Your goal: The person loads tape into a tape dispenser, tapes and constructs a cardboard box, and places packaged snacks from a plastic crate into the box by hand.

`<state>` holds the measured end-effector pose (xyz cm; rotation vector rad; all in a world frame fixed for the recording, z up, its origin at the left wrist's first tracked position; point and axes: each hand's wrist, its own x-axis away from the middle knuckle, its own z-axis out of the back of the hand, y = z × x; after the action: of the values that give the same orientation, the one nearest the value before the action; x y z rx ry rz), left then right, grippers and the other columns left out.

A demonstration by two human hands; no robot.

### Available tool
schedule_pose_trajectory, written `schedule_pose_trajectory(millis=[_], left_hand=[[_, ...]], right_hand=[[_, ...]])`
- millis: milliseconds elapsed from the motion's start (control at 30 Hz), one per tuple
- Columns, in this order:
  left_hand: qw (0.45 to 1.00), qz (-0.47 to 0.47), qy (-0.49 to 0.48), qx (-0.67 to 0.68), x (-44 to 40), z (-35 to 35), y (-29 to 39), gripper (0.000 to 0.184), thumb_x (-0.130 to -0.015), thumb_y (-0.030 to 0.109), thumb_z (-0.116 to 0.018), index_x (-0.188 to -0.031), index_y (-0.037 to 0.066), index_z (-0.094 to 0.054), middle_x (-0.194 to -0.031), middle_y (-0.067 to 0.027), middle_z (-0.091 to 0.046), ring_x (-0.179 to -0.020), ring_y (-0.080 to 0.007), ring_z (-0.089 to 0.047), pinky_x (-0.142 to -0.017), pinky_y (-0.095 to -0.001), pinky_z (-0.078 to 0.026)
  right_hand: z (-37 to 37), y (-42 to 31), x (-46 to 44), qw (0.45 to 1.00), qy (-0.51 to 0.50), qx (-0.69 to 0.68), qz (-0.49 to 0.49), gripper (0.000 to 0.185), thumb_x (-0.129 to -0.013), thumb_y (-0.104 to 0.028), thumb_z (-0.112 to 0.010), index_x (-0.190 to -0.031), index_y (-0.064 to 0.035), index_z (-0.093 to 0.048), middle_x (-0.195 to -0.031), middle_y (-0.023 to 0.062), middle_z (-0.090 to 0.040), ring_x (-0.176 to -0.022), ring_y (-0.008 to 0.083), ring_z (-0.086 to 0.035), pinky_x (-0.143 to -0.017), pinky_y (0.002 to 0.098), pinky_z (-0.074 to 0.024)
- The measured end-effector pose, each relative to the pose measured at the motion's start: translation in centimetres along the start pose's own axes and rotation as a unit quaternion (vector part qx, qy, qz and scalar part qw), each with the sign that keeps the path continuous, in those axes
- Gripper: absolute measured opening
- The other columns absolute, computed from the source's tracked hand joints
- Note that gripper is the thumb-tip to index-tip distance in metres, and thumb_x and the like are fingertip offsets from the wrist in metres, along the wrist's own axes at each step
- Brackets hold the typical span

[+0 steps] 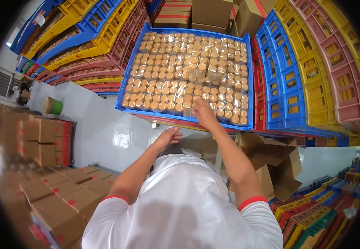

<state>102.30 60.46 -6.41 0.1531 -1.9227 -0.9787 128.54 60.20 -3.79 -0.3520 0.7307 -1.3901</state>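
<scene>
A blue plastic crate (122, 89) in front of me holds rows of clear-wrapped packs of round, tan, biscuit-like pieces (163, 87). At the crate's near edge, my right hand (205, 114) reaches down with its fingers bent against a wrapped pack (188, 104) in the front row. Its fingertips are partly hidden, but they appear closed on that pack. My left hand (170, 137) hovers in front of the crate, below its near rim, palm turned inward. The left fingers are loosely curled and apart, with nothing in them.
Stacked yellow crates (70, 56) among other colours rise at left; a blue crate stack (276, 74) stands close at right. Cardboard boxes (213, 12) sit behind. Opened cartons (277, 162) lie by my right arm, and sealed cartons (59, 203) at lower left.
</scene>
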Motion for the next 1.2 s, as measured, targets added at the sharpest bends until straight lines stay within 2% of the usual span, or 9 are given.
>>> schedule_pose_trajectory(millis=[133, 267, 400, 500, 833, 933, 1000, 1067, 1200], left_hand=[[0.976, 0.006, -0.102, 0.195, -1.6, -2.0, 0.2, 0.086, -0.104, 0.066, -0.032, -0.155, -0.004, -0.030, -0.143, -0.0249, -0.054, -0.125, -0.0340, -0.060, -0.104, -0.0432, -0.050], [0.935, -0.010, -0.206, 0.289, -1.1, -5.7, 3.5, 0.085, -0.104, 0.068, -0.026, -0.152, -0.002, -0.036, -0.142, -0.0271, -0.053, -0.129, -0.0388, -0.057, -0.110, -0.0470, -0.048], [0.892, -0.067, -0.208, 0.396, -0.5, -6.8, 5.9, 0.087, -0.102, 0.071, -0.027, -0.151, 0.001, -0.038, -0.143, -0.0251, -0.053, -0.130, -0.0426, -0.056, -0.112, -0.0512, -0.047], [0.896, -0.121, -0.133, 0.405, 1.1, -6.6, 9.1, 0.085, -0.101, 0.072, -0.030, -0.151, 0.004, -0.039, -0.144, -0.0222, -0.054, -0.129, -0.0418, -0.057, -0.107, -0.0523, -0.050], [0.904, -0.084, -0.035, 0.419, -1.6, -0.3, 16.6, 0.063, -0.102, 0.054, -0.047, -0.147, 0.010, -0.047, -0.142, -0.0159, -0.057, -0.125, -0.0318, -0.061, -0.103, -0.0518, -0.052], [0.927, -0.096, 0.004, 0.362, -3.0, 3.0, 19.6, 0.061, -0.101, 0.048, -0.049, -0.148, 0.009, -0.048, -0.143, -0.0152, -0.057, -0.124, -0.0298, -0.062, -0.102, -0.0493, -0.052], [0.957, -0.231, 0.174, 0.029, -3.8, 5.1, 23.9, 0.061, -0.097, 0.037, -0.061, -0.148, 0.007, -0.047, -0.141, -0.0185, -0.056, -0.119, -0.0336, -0.064, -0.101, -0.0480, -0.053], [0.818, -0.311, 0.341, -0.342, -8.5, 9.6, 25.7, 0.076, -0.088, 0.035, -0.070, -0.152, 0.005, -0.040, -0.144, -0.0232, -0.050, -0.122, -0.0360, -0.061, -0.098, -0.0470, -0.054], [0.743, -0.244, 0.352, -0.514, -13.0, 6.5, 32.5, 0.091, -0.082, 0.039, -0.075, -0.156, 0.006, -0.033, -0.145, -0.0270, -0.044, -0.126, -0.0387, -0.058, -0.095, -0.0481, -0.055]], right_hand=[[4.6, -0.7, -3.0, 0.988, -0.041, -0.108, -0.104, 0.012, -0.084, -0.010, -0.070, -0.094, -0.0026, -0.069, -0.115, 0.0147, -0.067, -0.107, 0.0326, -0.064, -0.088, 0.0405, -0.0515], [7.4, -2.8, -3.8, 0.968, 0.005, -0.204, -0.145, 0.018, -0.088, -0.016, -0.072, -0.095, -0.0007, -0.069, -0.090, 0.0128, -0.071, -0.087, 0.0250, -0.069, -0.078, 0.0377, -0.0520], [8.9, -6.0, -2.0, 0.901, -0.057, -0.348, -0.253, 0.019, -0.095, -0.017, -0.069, -0.101, 0.0013, -0.067, -0.109, 0.0108, -0.069, -0.099, 0.0168, -0.064, -0.081, 0.0311, -0.0535], [8.8, -6.9, -1.2, 0.939, -0.031, -0.312, -0.143, 0.017, -0.095, -0.015, -0.067, -0.102, -0.0004, -0.065, -0.134, 0.0184, -0.064, -0.118, 0.0224, -0.061, -0.100, 0.0380, -0.0477], [7.8, -8.0, -7.3, 0.909, -0.038, -0.376, -0.173, 0.018, -0.100, -0.020, -0.064, -0.109, -0.0039, -0.063, -0.134, 0.0129, -0.063, -0.119, 0.0197, -0.061, -0.096, 0.0327, -0.0496], [7.6, -6.6, -8.1, 0.891, -0.053, -0.405, -0.200, 0.020, -0.098, -0.016, -0.065, -0.112, -0.0030, -0.064, -0.123, 0.0151, -0.069, -0.118, 0.0252, -0.065, -0.098, 0.0360, -0.0513], [7.8, -3.6, -8.0, 0.906, 0.002, -0.356, -0.228, 0.023, -0.099, -0.017, -0.064, -0.119, -0.0048, -0.062, -0.113, 0.0114, -0.070, -0.108, 0.0214, -0.067, -0.092, 0.0344, -0.0520], [7.9, 0.3, -8.1, 0.912, 0.140, -0.285, -0.260, 0.024, -0.099, -0.017, -0.063, -0.119, -0.0041, -0.062, -0.110, 0.0123, -0.069, -0.103, 0.0221, -0.068, -0.089, 0.0356, -0.0523], [9.5, 7.8, -12.2, 0.901, 0.266, -0.149, -0.310, 0.038, -0.099, -0.023, -0.062, -0.131, -0.0032, -0.058, -0.120, 0.0192, -0.067, -0.111, 0.0315, -0.066, -0.095, 0.0407, -0.0511]])
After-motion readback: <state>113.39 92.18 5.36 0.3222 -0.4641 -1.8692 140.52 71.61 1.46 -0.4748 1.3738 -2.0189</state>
